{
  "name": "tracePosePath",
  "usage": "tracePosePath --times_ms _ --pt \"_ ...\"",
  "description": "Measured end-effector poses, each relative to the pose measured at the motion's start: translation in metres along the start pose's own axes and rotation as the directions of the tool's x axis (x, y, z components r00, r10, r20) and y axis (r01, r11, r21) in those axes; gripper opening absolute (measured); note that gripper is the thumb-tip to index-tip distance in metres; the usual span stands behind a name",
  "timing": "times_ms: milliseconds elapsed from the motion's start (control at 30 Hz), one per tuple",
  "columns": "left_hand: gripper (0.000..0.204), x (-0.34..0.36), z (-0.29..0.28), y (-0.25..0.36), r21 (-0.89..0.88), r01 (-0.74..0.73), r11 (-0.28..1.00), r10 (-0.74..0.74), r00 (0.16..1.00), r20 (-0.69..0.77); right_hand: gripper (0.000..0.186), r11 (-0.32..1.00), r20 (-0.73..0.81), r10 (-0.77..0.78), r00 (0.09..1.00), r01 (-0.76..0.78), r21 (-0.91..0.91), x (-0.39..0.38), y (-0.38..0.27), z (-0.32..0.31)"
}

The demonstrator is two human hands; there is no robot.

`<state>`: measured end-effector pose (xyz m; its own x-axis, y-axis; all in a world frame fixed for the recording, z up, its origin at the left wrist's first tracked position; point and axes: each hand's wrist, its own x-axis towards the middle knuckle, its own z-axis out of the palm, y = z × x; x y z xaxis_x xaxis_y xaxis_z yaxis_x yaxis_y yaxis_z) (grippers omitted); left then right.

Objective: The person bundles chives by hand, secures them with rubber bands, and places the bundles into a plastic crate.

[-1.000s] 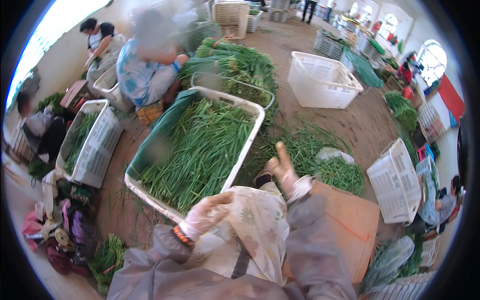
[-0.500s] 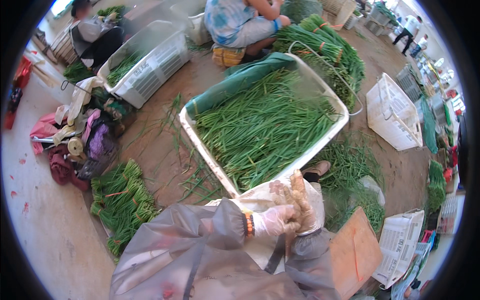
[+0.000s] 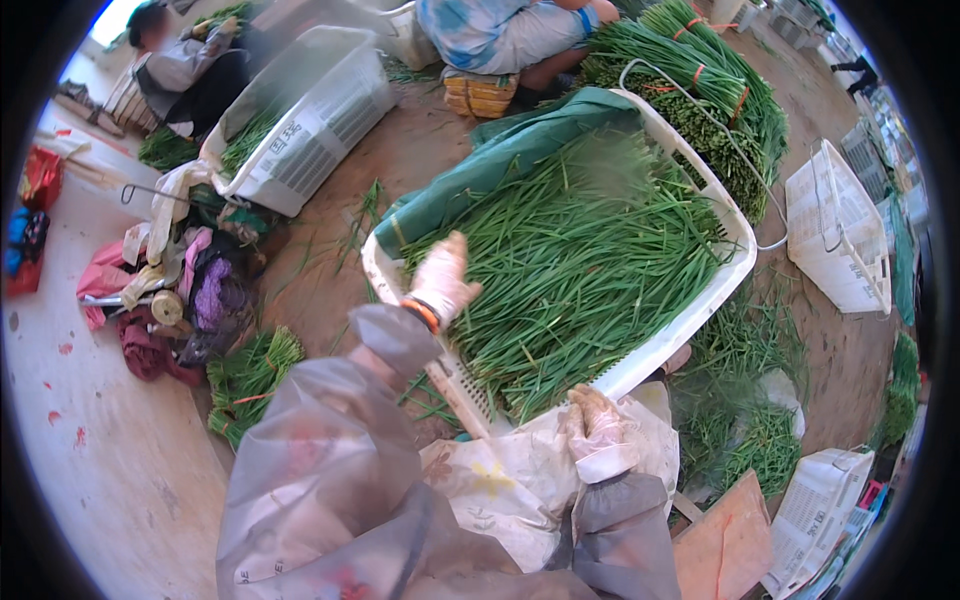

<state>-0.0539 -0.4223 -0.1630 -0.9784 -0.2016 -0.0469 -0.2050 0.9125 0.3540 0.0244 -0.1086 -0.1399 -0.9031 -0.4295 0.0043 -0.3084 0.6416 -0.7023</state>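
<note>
At far left, a red bag lies on the pale floor. Right of it sits a heap of cloths, with a seated co-worker above. Next comes a white bin with some stalks inside; nearer, a bundle of greens lies on the floor.

The left hand, gloved, is over the left end of the crate, fingers extended and thumb apart. The stalks fill that crate, lying just right of this hand; whether it touches them, I cannot tell. A green cloth drapes the far-left side.

The right hand, also gloved, is at the near edge, fingers bent; whether it pinches anything, I cannot tell. The stalks lie just beyond it. Farther right are tied bunches, loose greens, a board and a white basket.
</note>
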Motion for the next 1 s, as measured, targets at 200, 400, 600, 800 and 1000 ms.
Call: tracePosePath --times_ms 200,400,600,800,1000 --pt "0.115 0.053 0.004 -0.037 0.339 0.236 0.911 -0.344 0.889 0.303 0.019 0.988 0.104 0.111 0.988 -0.121 0.1 0.01 -0.005 0.001" --pt "0.1 0.074 0.029 -0.063 0.177 0.374 0.91 -0.411 0.765 0.496 0.018 0.967 0.208 0.174 0.963 -0.206 0.147 0.021 -0.014 -0.006" --pt "0.093 0.077 0.026 -0.061 0.084 0.432 0.898 -0.399 0.719 0.569 0.018 0.956 0.258 0.205 0.944 -0.249 0.152 0.032 -0.02 -0.007" --pt "0.082 0.067 0.03 -0.073 -0.052 0.396 0.917 -0.268 0.707 0.654 0.021 0.931 0.367 0.27 0.89 -0.339 0.135 0.033 -0.02 -0.006" --pt "0.066 0.035 0.004 -0.03 -0.354 0.529 0.771 -0.104 0.653 0.75 0.024 0.736 0.517 0.314 0.796 -0.549 0.397 0.053 -0.014 0.025"
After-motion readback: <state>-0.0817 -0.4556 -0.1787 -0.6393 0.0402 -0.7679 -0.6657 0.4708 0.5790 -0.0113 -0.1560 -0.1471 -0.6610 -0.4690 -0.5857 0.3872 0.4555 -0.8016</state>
